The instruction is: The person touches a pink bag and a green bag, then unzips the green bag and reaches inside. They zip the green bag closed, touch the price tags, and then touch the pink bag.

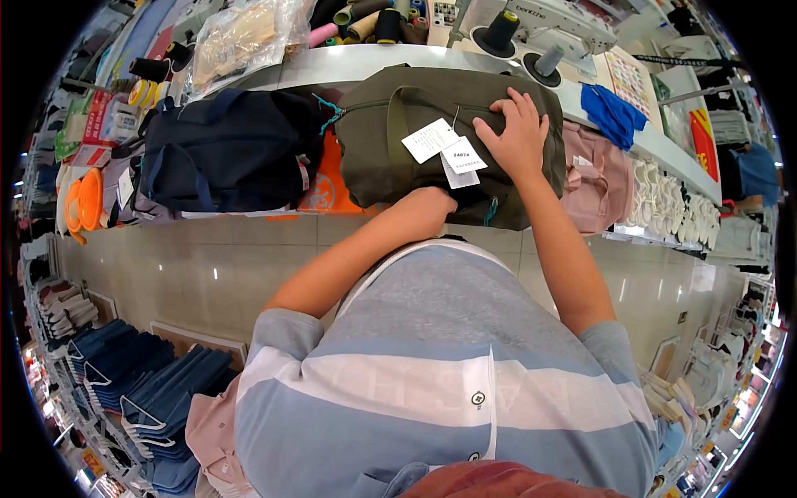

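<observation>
An olive-green duffel bag (374,137) lies on the counter in front of me, with a strap across it and a zipper along its top. White paper tags (428,141) hang on its upper face. My right hand (516,137) rests on the bag's right part, open, fingers spread. My left hand (425,210) is closed at the bag's near edge, beside a dark fold or opening; its fingertips are partly hidden there. A teal zipper cord (491,211) hangs right of that hand, and another teal cord (330,114) sits at the bag's left end.
A navy bag (224,149) lies to the left and a pink bag (596,178) to the right. Behind stand thread cones (498,35), a sewing machine (552,21) and a clear plastic bag (245,46). A blue cloth (613,114) lies at right. White shoes (660,195) hang at the counter's edge.
</observation>
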Demonstrator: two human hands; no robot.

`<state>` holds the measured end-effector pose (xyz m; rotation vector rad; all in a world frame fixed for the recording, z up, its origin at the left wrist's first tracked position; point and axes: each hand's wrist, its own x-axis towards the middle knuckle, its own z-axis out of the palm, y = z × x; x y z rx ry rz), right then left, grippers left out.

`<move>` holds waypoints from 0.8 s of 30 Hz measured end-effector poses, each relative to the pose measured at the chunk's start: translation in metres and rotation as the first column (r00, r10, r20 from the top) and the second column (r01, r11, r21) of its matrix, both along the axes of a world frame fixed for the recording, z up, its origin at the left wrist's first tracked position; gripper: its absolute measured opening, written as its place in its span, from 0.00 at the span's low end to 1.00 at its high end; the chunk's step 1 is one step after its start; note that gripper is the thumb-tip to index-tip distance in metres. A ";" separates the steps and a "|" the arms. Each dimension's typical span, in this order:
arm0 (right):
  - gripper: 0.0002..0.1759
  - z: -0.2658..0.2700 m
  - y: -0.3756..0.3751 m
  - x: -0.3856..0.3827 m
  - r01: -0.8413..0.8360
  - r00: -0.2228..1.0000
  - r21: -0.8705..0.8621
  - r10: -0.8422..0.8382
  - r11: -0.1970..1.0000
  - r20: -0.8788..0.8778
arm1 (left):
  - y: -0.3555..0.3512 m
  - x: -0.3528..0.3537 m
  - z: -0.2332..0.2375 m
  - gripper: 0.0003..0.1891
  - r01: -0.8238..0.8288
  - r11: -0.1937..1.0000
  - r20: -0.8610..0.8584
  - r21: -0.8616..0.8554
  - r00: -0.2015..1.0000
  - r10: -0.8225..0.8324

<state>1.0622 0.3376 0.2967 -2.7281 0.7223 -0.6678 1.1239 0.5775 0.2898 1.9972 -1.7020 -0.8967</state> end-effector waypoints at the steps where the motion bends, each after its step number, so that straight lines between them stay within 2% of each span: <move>1: 0.26 0.000 0.000 0.000 0.000 1.000 -0.003 0.000 1.000 -0.002 | -0.008 0.003 0.009 0.09 0.010 0.993 -0.041 0.116 0.999 -0.005; 2: 0.26 -0.001 0.000 0.000 0.001 1.000 -0.005 -0.001 1.000 -0.002 | -0.017 0.004 -0.005 0.10 0.003 0.996 -0.011 0.091 1.000 -0.002; 4: 0.26 -0.001 -0.001 0.000 -0.004 1.000 -0.014 0.004 1.000 -0.003 | -0.038 0.003 -0.059 0.13 -0.008 0.999 0.049 0.041 0.999 0.006; 6: 0.26 0.000 0.000 -0.001 -0.004 1.000 -0.017 0.004 1.000 -0.005 | -0.075 0.005 -0.117 0.17 0.202 0.940 -0.033 0.276 0.979 -0.201; 8: 0.27 0.002 0.001 0.000 -0.003 1.000 -0.017 0.003 1.000 -0.009 | -0.089 0.009 -0.121 0.20 0.367 0.862 -0.078 0.350 0.928 -0.364; 10: 0.27 0.002 0.001 0.001 -0.002 1.000 -0.020 0.002 1.000 -0.005 | -0.097 0.016 -0.086 0.22 0.490 0.821 -0.046 0.294 0.865 -0.500; 11: 0.27 0.001 0.002 0.000 -0.001 1.000 -0.019 0.000 1.000 -0.003 | -0.106 0.016 -0.076 0.25 0.557 0.748 -0.030 0.361 0.809 -0.588; 14: 0.26 0.002 0.003 0.000 -0.008 1.000 -0.011 0.009 1.000 0.010 | -0.114 0.012 -0.124 0.28 0.433 0.878 -0.045 0.205 0.900 -0.434; 15: 0.26 0.002 0.004 0.001 -0.008 1.000 -0.011 0.008 1.000 0.009 | -0.108 0.015 -0.106 0.32 0.360 0.912 -0.125 0.195 0.932 -0.341; 17: 0.26 0.001 0.004 0.001 -0.001 1.000 -0.013 0.001 1.000 0.011 | -0.090 0.018 -0.034 0.36 0.254 0.936 -0.178 0.244 0.960 -0.215; 18: 0.25 0.002 0.004 0.001 0.006 1.000 -0.022 -0.005 1.000 0.015 | -0.084 0.018 -0.015 0.38 0.203 0.941 -0.203 0.270 0.968 -0.151; 19: 0.25 0.002 0.005 0.001 0.010 1.000 -0.031 -0.009 0.999 0.018 | -0.083 0.018 -0.019 0.43 0.141 0.949 -0.220 0.281 0.972 -0.079; 22: 0.25 0.002 0.004 0.001 0.008 1.000 -0.014 -0.008 1.000 0.005 | -0.081 0.017 -0.029 0.45 0.181 0.923 -0.308 0.340 0.949 -0.072; 24: 0.26 0.002 0.003 0.001 0.006 1.000 -0.004 -0.006 1.000 -0.001 | -0.089 0.001 -0.102 0.40 0.183 0.969 -0.316 0.168 0.941 -0.123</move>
